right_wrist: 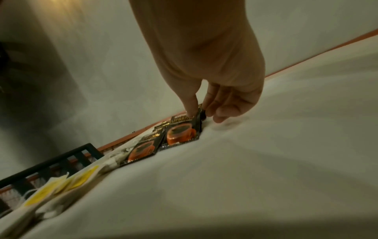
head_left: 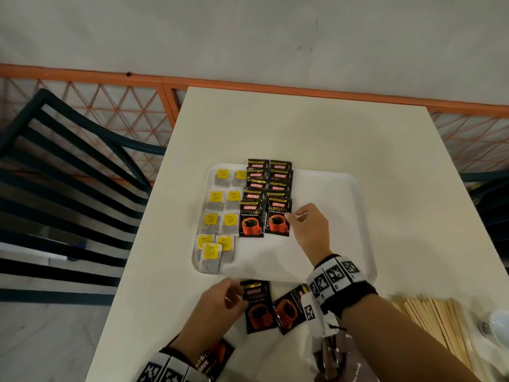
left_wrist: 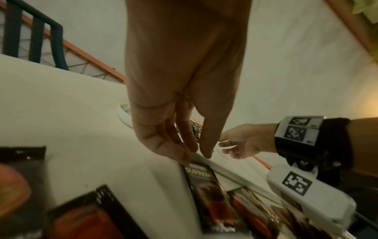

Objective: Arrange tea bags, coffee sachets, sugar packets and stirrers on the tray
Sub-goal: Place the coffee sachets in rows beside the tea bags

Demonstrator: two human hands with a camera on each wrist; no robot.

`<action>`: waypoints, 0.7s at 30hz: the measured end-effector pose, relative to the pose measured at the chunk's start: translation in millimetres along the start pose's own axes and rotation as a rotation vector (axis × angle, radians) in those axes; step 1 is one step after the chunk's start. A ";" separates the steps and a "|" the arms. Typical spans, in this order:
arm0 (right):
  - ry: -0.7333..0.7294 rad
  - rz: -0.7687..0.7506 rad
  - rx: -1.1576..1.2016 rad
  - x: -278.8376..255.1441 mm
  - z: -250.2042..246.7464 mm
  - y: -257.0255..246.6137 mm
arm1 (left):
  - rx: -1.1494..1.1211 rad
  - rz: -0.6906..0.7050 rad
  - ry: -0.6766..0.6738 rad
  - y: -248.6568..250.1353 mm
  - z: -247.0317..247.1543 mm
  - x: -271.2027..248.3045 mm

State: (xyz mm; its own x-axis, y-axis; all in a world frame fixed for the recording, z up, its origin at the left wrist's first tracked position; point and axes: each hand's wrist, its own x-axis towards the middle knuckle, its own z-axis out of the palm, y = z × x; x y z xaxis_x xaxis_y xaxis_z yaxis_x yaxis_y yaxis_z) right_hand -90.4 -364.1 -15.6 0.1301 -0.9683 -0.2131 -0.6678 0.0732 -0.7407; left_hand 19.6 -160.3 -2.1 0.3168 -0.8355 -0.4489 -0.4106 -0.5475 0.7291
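The white tabletop (head_left: 275, 128) carried a white tray (head_left: 330, 216), and you were partway through the coffee step of the layout. On the tray's left side lay the tea bags (head_left: 217, 216), nine by my count, in two columns with one lying over the nearest pair. Beside them stood two overlapping columns of coffee sachets (head_left: 264, 199), about five in each, the farthest pair overhanging the far rim.

Your right hand (head_left: 308, 227) had thumb and fingers pinched on the right edge of the front sachet of the right column (head_left: 276, 219), seating it on the tray. Your left hand (head_left: 220, 299) was at the top edge of a loose sachet (head_left: 257, 307) on the tabletop just below the tray, fingertips closed on its corner. A second loose sachet (head_left: 289, 310) lay beside it and at least one more sat under your left wrist.

The next move, I judge, called for lifting that loose sachet onto the tray. The wooden stirrers (head_left: 440, 323), too many to count, waited at the right; no sugar packets could be identified with certainty.
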 end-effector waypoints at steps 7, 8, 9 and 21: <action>-0.048 0.002 -0.025 -39.3 -57.8 22.8 | 0.142 0.154 -0.031 18.5 35.5 -5.8; -0.061 0.005 -0.027 -47.7 -65.8 29.2 | 0.164 0.178 -0.036 24.1 42.0 -5.6; -0.082 0.009 -0.033 -56.5 -72.9 35.7 | 0.186 0.196 -0.036 29.6 48.5 -5.6; -0.373 -0.169 -0.167 -118.1 -89.9 67.0 | 0.516 0.190 0.053 53.6 87.3 -9.4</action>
State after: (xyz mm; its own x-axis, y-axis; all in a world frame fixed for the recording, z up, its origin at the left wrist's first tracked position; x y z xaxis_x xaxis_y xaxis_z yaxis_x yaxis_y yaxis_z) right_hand -216.4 -266.3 17.2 0.4828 -0.8085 -0.3366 -0.7201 -0.1478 -0.6780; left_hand -80.0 -185.9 -3.8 0.2333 -0.9258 -0.2976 -0.8265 -0.3500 0.4409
